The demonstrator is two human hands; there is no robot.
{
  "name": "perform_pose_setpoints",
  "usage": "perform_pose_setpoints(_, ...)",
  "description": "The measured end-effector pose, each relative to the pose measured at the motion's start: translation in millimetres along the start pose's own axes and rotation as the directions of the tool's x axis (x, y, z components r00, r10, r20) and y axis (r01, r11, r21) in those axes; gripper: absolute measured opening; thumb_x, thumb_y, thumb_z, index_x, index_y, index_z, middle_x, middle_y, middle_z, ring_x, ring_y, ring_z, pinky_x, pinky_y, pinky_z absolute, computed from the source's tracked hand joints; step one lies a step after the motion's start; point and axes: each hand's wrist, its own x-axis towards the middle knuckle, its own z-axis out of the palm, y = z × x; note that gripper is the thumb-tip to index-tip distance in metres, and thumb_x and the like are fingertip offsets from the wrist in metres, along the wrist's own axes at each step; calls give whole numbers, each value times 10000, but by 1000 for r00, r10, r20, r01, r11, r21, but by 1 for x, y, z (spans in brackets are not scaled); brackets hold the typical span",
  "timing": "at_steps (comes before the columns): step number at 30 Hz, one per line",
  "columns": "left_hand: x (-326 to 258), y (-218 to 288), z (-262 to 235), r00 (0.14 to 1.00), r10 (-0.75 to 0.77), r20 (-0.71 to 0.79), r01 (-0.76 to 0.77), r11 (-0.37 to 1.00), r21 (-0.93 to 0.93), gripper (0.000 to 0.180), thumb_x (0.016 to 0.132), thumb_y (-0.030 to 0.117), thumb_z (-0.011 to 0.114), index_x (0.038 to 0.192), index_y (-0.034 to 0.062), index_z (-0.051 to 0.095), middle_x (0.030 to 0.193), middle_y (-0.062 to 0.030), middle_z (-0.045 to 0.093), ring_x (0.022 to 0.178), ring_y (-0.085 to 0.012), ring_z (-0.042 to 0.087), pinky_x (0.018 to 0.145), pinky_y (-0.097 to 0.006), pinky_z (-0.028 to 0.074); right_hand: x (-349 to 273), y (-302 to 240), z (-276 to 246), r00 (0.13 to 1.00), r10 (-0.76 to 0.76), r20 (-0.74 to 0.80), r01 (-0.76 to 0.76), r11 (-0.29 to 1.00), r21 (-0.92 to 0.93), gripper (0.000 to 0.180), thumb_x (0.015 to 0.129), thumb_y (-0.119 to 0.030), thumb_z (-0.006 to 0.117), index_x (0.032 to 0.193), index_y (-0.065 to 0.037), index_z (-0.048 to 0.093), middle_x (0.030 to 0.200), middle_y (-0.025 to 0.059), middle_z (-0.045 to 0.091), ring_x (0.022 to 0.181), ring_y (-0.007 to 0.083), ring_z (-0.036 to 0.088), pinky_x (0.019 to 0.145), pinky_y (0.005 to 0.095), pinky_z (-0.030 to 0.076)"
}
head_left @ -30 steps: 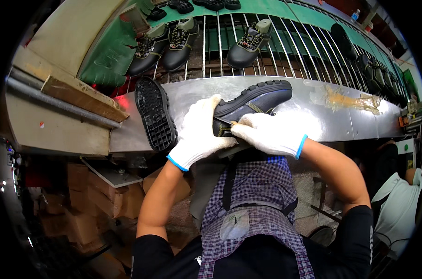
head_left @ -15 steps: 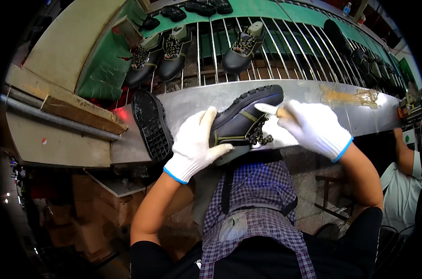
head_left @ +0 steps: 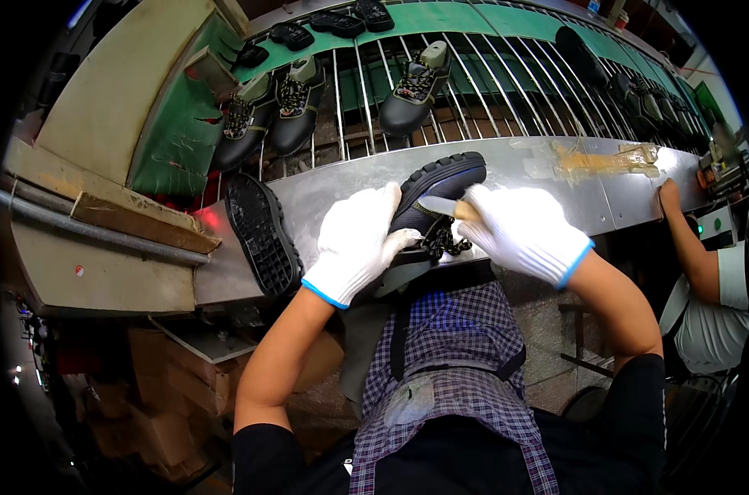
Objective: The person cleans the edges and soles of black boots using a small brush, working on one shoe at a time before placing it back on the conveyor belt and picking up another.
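A black safety shoe (head_left: 449,176) with yellow stitching lies tilted on its side on the metal bench. Its thick lugged sole faces away and its laces (head_left: 445,241) hang toward me. My left hand (head_left: 360,239), in a white knitted glove, grips it around the heel end. My right hand (head_left: 520,232), gloved alike, is closed on the wooden handle of a tool with a pale, flat blade (head_left: 437,205). The blade lies over the shoe's upper, close to the sole edge. Beside my left hand a loose black sole (head_left: 262,234) rests with its tread up.
Beyond the metal bench (head_left: 325,175) runs a rack of metal bars (head_left: 366,99). Several black shoes (head_left: 409,95) stand on it, and several dark soles (head_left: 336,22) lie on the green strip behind. At the right, another person's arm (head_left: 693,247) reaches to the bench.
My right hand has moved left and slightly down, bringing the blade from the toe side onto the shoe's upper. The other person's hand has come onto the bench at the right.
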Motion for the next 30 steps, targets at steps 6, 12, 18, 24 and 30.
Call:
perform_pose_setpoints(6, 3, 15, 3, 973, 148, -178, -146, 989, 23, 535, 801, 246, 867, 1228, -13, 676, 1118, -166, 717, 1008, -373, 688, 876, -446, 578, -10, -13, 21, 997, 59, -47, -58, 998, 22, 335, 1044, -382, 706, 1047, -52, 651, 806, 155, 714, 655, 310, 712, 641, 449, 569)
perform_pose_setpoints(12, 3, 12, 4, 912, 151, -382, -197, 977, -85, 380, 777, 162, 921, 1077, -8, 761, 1248, -229, 742, 1179, -435, 709, 1026, -495, 577, -31, 22, 25, 968, 216, -130, -179, 952, 249, 395, 1046, -418, 695, 1080, -24, 695, 808, 172, 696, 730, 326, 712, 699, 448, 570)
perform_pose_setpoints(18, 69, 30, 4, 880, -349, 321, 419, 890, -181, 1057, 727, 533, 933, 1564, 51, 506, 1365, -242, 719, 1231, -395, 729, 1071, -450, 564, -14, 36, 48, 940, 292, -174, -232, 926, 299, 419, 1082, -422, 643, 1133, -10, 698, 855, 159, 724, 762, 284, 727, 721, 411, 581)
perform_pose_setpoints(24, 59, 25, 10, 915, -317, 249, 365, 914, -179, 1047, 726, 578, 923, 1560, 88, 522, 1319, -244, 747, 1197, -408, 745, 1046, -450, 576, 8, 17, 46, 936, 330, 124, -328, 686, 649, 514, 1104, -479, 560, 1221, 8, 673, 936, 145, 720, 756, 219, 697, 756, 394, 582)
perform_pose_setpoints(30, 64, 34, 6, 915, -302, 266, 354, 919, -173, 1008, 734, 612, 906, 1526, 92, 564, 1282, -235, 762, 1166, -413, 754, 1016, -466, 587, -13, 43, 37, 971, 136, -199, -89, 970, 226, 361, 1094, -378, 625, 1123, -20, 649, 834, 156, 714, 721, 316, 719, 680, 436, 591)
